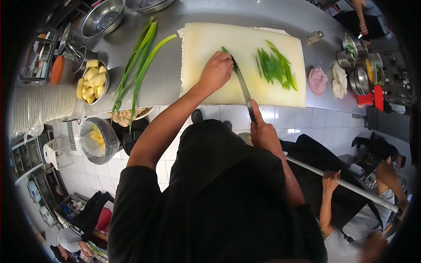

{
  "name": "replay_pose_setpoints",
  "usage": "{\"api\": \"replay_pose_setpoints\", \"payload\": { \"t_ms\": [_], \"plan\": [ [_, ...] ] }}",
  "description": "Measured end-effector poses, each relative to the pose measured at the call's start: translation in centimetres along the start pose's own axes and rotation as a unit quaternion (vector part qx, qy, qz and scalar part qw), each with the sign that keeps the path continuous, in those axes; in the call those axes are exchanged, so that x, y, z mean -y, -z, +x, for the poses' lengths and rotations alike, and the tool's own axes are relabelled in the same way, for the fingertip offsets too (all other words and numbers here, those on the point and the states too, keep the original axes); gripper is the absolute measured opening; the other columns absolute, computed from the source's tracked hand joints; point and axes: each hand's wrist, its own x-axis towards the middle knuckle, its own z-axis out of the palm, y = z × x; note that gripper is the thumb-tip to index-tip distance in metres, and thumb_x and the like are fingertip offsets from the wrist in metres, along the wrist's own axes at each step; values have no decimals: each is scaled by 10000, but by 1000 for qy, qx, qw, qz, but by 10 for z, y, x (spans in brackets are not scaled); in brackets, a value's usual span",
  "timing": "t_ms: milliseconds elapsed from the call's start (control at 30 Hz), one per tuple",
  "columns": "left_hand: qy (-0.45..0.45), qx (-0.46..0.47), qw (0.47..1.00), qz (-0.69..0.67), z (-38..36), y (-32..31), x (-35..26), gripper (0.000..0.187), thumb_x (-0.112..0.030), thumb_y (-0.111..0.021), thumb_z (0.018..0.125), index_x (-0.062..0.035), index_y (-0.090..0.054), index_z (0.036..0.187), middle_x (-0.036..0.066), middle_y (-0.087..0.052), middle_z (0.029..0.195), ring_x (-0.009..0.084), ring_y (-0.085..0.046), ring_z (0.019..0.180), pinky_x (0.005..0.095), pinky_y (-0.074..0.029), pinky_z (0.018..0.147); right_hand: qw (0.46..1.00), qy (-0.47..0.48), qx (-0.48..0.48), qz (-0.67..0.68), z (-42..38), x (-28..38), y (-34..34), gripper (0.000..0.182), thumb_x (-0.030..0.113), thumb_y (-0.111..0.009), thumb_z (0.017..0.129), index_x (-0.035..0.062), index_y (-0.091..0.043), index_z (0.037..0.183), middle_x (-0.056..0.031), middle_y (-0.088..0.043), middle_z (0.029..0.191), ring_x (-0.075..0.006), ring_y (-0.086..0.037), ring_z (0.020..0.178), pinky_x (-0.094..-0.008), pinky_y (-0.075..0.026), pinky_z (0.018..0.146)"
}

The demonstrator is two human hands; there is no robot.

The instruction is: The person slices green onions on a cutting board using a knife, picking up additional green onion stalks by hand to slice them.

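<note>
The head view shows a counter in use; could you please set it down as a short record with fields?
left hand: fingers curled, holding down a green piece on the board
right hand: closed on the handle of the knife
blade: over the board, beside the left hand's fingers
on board, to the right: cut greens
left of board: long stalks; farther left, yellow chunks in a bowl
right of board: pink cloth, white cloth, small shaker
behind, right: another person's hand on a pole
</note>
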Motion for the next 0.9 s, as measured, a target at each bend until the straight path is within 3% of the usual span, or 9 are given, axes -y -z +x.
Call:
{"api": "replay_pose_setpoints", "payload": {
  "t_ms": [267,367,467,667,767,900],
  "plan": [
    [-1,-20,1000,-5,-1,-4,-1,26,8,-661,787,11,-683,800,106,-636,927,308,-595,918,388,-510,824,999,-15,23,-33,3,7,6,742,66,-483,923,204,-129,1561,-307,-617,670,-509,-605,642,-606,-471,655],
    [-5,-31,999,-7,2,-2,3,30,7,-661,787,6,-686,804,103,-637,932,308,-597,925,388,-513,829,999,-9,20,-32,17,5,-2,751,60,-487,913,204,-133,1560,-310,-616,667,-505,-609,644,-597,-473,635],
    [10,-17,1000,-14,-2,-5,-1,35,4,-664,787,3,-690,811,104,-640,942,306,-599,936,387,-514,835,1000,10,-4,-5,32,4,-4,760,66,-476,942,292,-88,1556,-307,-626,702,-512,-615,704,-595,-455,683],
    [1,-24,1000,-2,0,-5,1,23,-4,-664,777,-2,-687,781,101,-632,908,293,-584,928,375,-502,850,998,-44,50,-17,7,4,6,735,81,-474,951,271,-109,1560,-314,-624,719,-513,-611,701,-598,-444,675],
    [8,-6,1000,6,0,-3,0,26,-1,-667,771,-8,-692,774,100,-636,883,291,-586,913,374,-500,846,998,35,-40,-17,14,-23,4,743,81,-501,922,215,-151,1564,-297,-621,671,-497,-611,644,-591,-475,643],
    [3,-29,998,-52,0,4,-1,51,9,-685,771,-16,-709,809,102,-666,898,295,-611,902,380,-515,823,996,15,-90,-6,23,-31,28,716,99,-489,945,217,-152,1567,-304,-630,710,-498,-613,662,-580,-480,678]
  ]
}}
